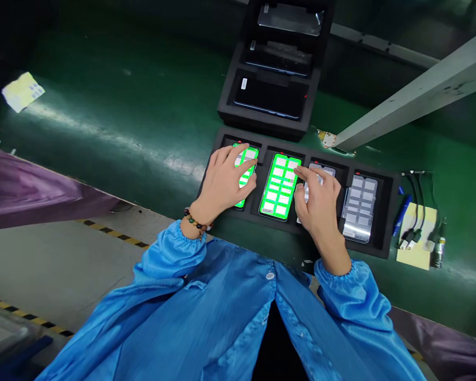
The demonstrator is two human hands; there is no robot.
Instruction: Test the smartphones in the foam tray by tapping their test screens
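A black foam tray (pixel 264 159) lies in front of me with several smartphones set in its slots. My left hand (pixel 227 177) is spread over the leftmost phone (pixel 249 154), whose screen glows green with white boxes. Beside it lies a second phone (pixel 275 198), also lit green. My right hand (pixel 319 198) reaches across the third phone (pixel 330 170), with its index finger at the right edge of the second phone's screen; its thumb stands apart. The rightmost phone (pixel 360 206) shows grey boxes on its screen. Both hands hold nothing.
Another black foam tray (pixel 228 106) behind holds several dark phones (pixel 269 98). A grey metal post (pixel 412 87) slants up at the right. Black cables (pixel 416 211), a blue pen (pixel 401 216) and yellow paper (pixel 414 259) lie right of the tray. A yellowish paper (pixel 23 92) lies far left.
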